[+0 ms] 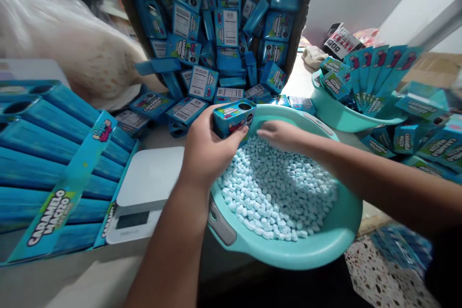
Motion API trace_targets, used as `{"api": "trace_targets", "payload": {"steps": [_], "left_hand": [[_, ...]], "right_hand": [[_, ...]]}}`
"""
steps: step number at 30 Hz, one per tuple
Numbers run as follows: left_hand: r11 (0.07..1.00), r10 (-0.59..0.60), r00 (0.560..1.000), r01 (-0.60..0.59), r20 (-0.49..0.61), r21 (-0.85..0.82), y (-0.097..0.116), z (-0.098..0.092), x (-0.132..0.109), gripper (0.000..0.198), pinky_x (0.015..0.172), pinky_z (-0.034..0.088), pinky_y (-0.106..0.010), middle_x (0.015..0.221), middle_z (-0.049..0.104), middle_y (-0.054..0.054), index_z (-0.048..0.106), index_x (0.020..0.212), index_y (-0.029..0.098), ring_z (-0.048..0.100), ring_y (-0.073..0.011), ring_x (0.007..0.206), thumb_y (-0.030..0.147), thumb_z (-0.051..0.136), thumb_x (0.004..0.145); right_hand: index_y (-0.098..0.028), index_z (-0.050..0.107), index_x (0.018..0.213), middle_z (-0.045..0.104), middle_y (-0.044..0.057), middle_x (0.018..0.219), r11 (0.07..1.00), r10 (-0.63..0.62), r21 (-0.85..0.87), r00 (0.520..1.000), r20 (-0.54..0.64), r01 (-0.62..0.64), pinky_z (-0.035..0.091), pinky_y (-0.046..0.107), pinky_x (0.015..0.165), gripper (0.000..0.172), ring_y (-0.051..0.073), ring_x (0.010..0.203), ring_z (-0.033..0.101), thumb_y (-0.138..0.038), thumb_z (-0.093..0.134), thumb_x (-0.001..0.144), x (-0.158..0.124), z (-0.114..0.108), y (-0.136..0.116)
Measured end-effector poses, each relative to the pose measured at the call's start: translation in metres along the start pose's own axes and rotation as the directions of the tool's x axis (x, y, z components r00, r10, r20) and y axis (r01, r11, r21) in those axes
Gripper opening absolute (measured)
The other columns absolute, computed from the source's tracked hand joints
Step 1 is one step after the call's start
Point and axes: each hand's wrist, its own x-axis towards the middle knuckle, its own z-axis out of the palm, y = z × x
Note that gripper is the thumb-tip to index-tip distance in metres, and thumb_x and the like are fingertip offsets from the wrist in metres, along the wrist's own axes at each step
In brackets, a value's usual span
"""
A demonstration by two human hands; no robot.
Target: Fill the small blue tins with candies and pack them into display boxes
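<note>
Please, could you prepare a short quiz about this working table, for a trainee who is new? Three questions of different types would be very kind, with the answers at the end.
1. In the picture, on which side of the near turquoise bowl is the scale?
A) right
B) left
C) far side
2. True or false: the left hand holds a small blue box.
3. Name what lies inside that bowl, by the right hand.

Key:
1. B
2. True
3. Many small pale-blue pieces
</note>
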Motion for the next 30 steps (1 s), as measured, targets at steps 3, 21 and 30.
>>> {"api": "trace_targets", "payload": {"steps": [3, 21, 30], "left_hand": [[1.0, -0.005, 1.0, 0.005, 0.004, -0.007, 0.001, 0.0, 0.0, 0.037, 0.094, 0.057, -0.036, 0.105, 0.072, -0.005, 0.064, 0.111, 0.019, 0.069, -0.0231, 0.102, 0.028, 0.076, 0.077], [1.0, -0.02, 0.999, 0.021, 0.041, -0.022, 0.007, -0.003, -0.001, 0.032, 0.092, 0.058, -0.036, 0.106, 0.073, -0.005, 0.063, 0.11, 0.019, 0.069, -0.0226, 0.1, 0.025, 0.072, 0.08], [0.994, -0.012, 0.999, 0.007, 0.039, 0.112, 0.005, -0.002, 0.0, 0.027, 0.089, 0.057, -0.038, 0.101, 0.073, -0.004, 0.065, 0.105, 0.02, 0.068, -0.0238, 0.095, 0.026, 0.072, 0.079]], "right_hand": [[-0.015, 0.063, 0.128, 0.062, 0.021, 0.13, 0.97, -0.082, -0.224, 0.993, 0.085, 0.099, 0.047, 0.053, 0.099, 0.056, 0.038, 0.121, 0.057, -0.057, 0.043, 0.096, -0.035, 0.025, -0.012], [-0.022, 0.073, 0.1, 0.072, 0.007, 0.105, 0.939, -0.084, 0.323, 0.99, -0.111, 0.116, 0.045, 0.045, 0.105, 0.042, 0.025, 0.107, 0.064, -0.057, 0.049, 0.095, -0.013, 0.039, 0.015], [-0.019, 0.073, 0.092, 0.072, 0.006, 0.108, 0.855, -0.204, 0.51, 0.966, 0.157, 0.097, 0.044, 0.043, 0.107, 0.046, 0.026, 0.113, 0.062, -0.06, 0.053, 0.093, -0.063, 0.055, -0.021]]}}
